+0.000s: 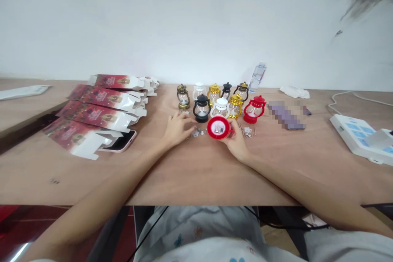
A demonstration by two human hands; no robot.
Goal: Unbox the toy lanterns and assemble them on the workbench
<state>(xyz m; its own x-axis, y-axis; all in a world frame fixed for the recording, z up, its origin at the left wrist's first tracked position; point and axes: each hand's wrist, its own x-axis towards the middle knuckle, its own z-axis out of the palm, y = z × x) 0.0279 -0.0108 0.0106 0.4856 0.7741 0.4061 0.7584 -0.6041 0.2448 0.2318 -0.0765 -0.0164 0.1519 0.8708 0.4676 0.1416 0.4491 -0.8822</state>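
Observation:
My right hand [236, 139] grips a red toy lantern [210, 134], tipped so its round underside faces me. Inside the red rim is a pale base with small metal parts in a recess. My left hand [178, 127] rests low over the table, fingers apart, beside a small cluster of metal pieces [198, 132]. Another cluster of bits [248, 131] lies right of my right hand. Behind both hands stand upright lanterns: a black one [202, 110], a white one [220, 108], a gold one [236, 106], a red one [254, 110] and several more at the back.
Flattened red printed boxes [101, 100] lie at the left, partly over a phone [121, 142]. A clear bottle [257, 75] stands by the wall. Rightward are a purple item [287, 116], a white tissue [294, 92] and a white power strip [356, 135] with its cable.

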